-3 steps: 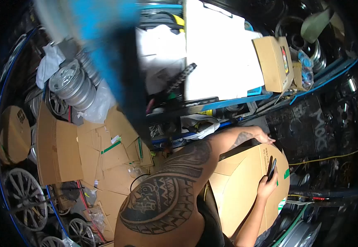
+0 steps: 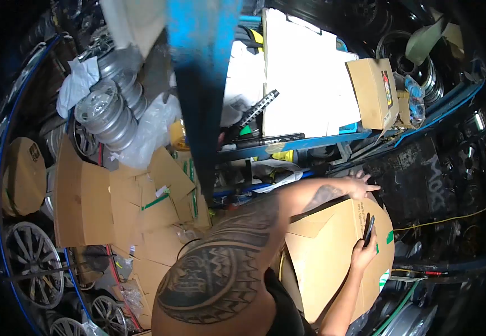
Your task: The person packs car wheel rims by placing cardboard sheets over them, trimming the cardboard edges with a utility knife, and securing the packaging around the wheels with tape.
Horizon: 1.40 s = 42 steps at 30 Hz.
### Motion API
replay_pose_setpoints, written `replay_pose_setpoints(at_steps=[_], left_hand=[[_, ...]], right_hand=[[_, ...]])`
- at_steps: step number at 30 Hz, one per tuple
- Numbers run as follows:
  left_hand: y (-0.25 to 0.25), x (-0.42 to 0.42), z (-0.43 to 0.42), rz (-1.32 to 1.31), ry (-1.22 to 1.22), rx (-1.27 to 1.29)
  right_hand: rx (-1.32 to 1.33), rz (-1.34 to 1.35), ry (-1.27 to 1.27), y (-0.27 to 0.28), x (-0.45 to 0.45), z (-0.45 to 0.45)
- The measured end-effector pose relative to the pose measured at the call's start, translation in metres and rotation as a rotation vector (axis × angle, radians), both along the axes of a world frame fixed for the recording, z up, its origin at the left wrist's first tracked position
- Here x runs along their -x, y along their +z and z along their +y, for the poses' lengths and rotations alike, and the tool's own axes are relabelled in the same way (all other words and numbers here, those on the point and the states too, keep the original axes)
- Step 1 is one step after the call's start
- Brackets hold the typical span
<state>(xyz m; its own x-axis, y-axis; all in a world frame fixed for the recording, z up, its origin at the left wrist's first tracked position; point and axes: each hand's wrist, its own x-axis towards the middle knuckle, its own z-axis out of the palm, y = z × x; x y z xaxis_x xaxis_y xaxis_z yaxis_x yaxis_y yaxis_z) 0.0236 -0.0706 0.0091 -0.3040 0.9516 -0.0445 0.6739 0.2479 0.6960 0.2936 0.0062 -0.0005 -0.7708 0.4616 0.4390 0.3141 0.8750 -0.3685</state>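
My left hand (image 2: 360, 185), at the end of a tattooed arm, reaches over the far edge of a large round-topped cardboard box (image 2: 327, 246). Its fingers are spread, with nothing visible in them. Whether it touches the cardboard I cannot tell. My right hand (image 2: 364, 253) is closed around a dark, thin phone (image 2: 370, 229), seen nearly edge-on above the box. Printed lettering and green tape mark the box's right side.
A blue post (image 2: 198, 101) rises beside a shelf holding white sheets (image 2: 299, 73), a black marker (image 2: 285, 137) and a small carton (image 2: 369, 95). Silver wheel rims (image 2: 100, 112) are stacked at left. Flattened cardboard (image 2: 148, 218) covers the floor. A yellow cord (image 2: 444, 217) runs at right.
The fingers of my left hand have spread apart. The view has turned slightly, so the post and shelf sit further right. My right hand keeps its hold on the phone.
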Motion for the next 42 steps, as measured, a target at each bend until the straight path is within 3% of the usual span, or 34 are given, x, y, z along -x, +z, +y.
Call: replay_pose_setpoints(at_steps=[2, 4, 5, 6, 9, 10, 11, 12, 13, 14, 16, 19, 22, 24, 26, 28, 29, 31, 34, 36, 37, 39, 42], left_hand=[[0.031, -0.040, -0.051, 0.031, 0.095, -0.375], [0.051, -0.076, -0.127, -0.134, -0.105, -0.759], [0.083, -0.095, -0.198, -0.286, -0.262, -0.814], [0.087, -0.106, -0.250, -0.505, -0.416, -0.708], [0.078, -0.079, -0.418, -0.707, -0.753, -0.423], [0.067, -0.062, -0.482, -0.674, -0.451, -0.373], [0.061, -0.093, -0.529, -0.812, 0.249, -0.673], [0.046, -0.067, -0.558, -0.392, 0.567, -0.468], [0.059, -0.055, -0.566, -0.249, 0.971, -0.294], [0.079, -0.038, -0.567, 0.010, 1.166, -0.062], [0.043, 0.008, -0.564, 0.215, 1.105, -0.591], [0.043, 0.043, -0.551, -0.768, 0.928, -0.977], [0.050, 0.060, -0.562, -0.445, 0.814, -0.603], [0.078, 0.041, -0.556, -0.384, 0.946, -0.519], [0.125, 0.003, -0.545, 0.029, 1.179, -0.188], [0.154, -0.044, -0.530, 0.476, 1.227, -0.064], [0.170, -0.073, -0.525, 0.623, 1.267, -0.124], [0.192, -0.124, -0.521, 0.534, 1.368, -0.424], [0.201, -0.168, -0.493, 0.380, 1.317, -0.623], [0.203, -0.175, -0.452, 0.393, 1.184, -0.675], [0.198, -0.174, -0.429, 0.448, 1.102, -0.671], [0.182, -0.171, -0.370, 0.555, 0.953, -0.720], [0.174, -0.184, -0.284, 0.405, 0.780, -0.788]], right_hand=[[0.061, -0.032, -0.023, 0.009, -0.005, 0.011], [0.102, -0.075, -0.004, 0.023, -0.007, 0.012], [0.081, -0.077, 0.043, 0.023, -0.008, 0.013], [0.057, -0.092, 0.091, 0.025, -0.013, 0.013], [0.211, -0.194, 0.112, 0.035, -0.021, 0.000], [0.240, -0.231, 0.136, 0.043, -0.023, -0.005], [0.259, -0.275, 0.172, 0.044, -0.024, -0.001], [0.274, -0.320, 0.210, 0.046, -0.024, 0.008], [0.359, -0.348, 0.242, 0.054, -0.023, 0.013], [0.465, -0.356, 0.283, 0.056, -0.019, 0.023], [0.466, -0.489, 0.257, 0.074, -0.004, 0.033], [0.367, -0.544, 0.367, 0.112, 0.023, 0.014], [0.185, -0.463, 0.471, 0.142, 0.041, -0.029], [0.128, -0.446, 0.502, 0.152, 0.046, -0.049], [0.017, -0.409, 0.536, 0.157, 0.048, -0.059], [0.005, -0.408, 0.528, 0.166, 0.038, -0.074], [0.009, -0.406, 0.528, 0.169, 0.032, -0.079], [0.059, -0.419, 0.546, 0.179, 0.020, -0.096], [0.130, -0.447, 0.684, 0.185, 0.013, -0.136], [0.165, -0.288, 0.904, 0.179, 0.013, -0.175], [0.308, -0.241, 0.972, 0.177, 0.015, -0.191], [0.200, -0.115, 1.052, 0.159, 0.017, -0.213], [0.554, 0.014, 0.740, 0.141, -0.001, -0.220]])
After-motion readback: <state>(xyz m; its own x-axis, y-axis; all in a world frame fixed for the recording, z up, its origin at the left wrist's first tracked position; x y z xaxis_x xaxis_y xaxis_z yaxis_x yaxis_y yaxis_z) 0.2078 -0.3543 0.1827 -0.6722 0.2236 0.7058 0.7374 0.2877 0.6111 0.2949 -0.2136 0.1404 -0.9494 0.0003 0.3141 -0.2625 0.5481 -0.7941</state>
